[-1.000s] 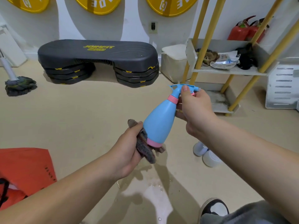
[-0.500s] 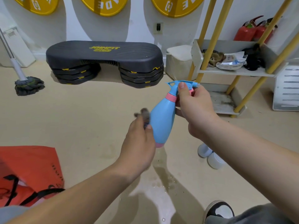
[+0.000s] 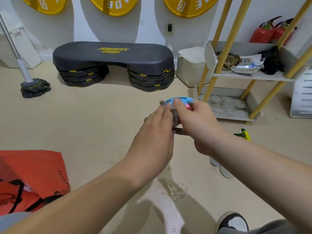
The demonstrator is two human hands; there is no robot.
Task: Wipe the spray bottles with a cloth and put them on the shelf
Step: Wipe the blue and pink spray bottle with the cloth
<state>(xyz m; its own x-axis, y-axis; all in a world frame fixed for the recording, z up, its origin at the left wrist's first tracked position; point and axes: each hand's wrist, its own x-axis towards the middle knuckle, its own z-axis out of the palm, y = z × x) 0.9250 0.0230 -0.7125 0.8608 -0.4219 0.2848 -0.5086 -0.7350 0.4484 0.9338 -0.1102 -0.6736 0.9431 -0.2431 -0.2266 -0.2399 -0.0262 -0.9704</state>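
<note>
Blue bottle (image 3: 181,100): mid-air at centre, mostly hidden by hands.
Right hand (image 3: 199,127): curled round the bottle neck.
Left hand (image 3: 152,141): wraps grey cloth (image 3: 175,115) round the body.
Progress: wiping underway; shelf (image 3: 263,76) at 2 o'clock not reached.
Remaining: green bottle (image 3: 243,134), floor at 4 o'clock.

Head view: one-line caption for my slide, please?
Left hand holds a grey cloth against the blue spray bottle gripped at its trigger head by the right hand.

The floor (image 3: 84,124) carries a black step platform (image 3: 111,56) far off, a mop (image 3: 35,86) far left, a red bag (image 3: 33,174) near left, a green-yellow spray bottle (image 3: 244,134) right; the far-right shelf (image 3: 253,76) holds a crumpled packet (image 3: 248,65)
</note>
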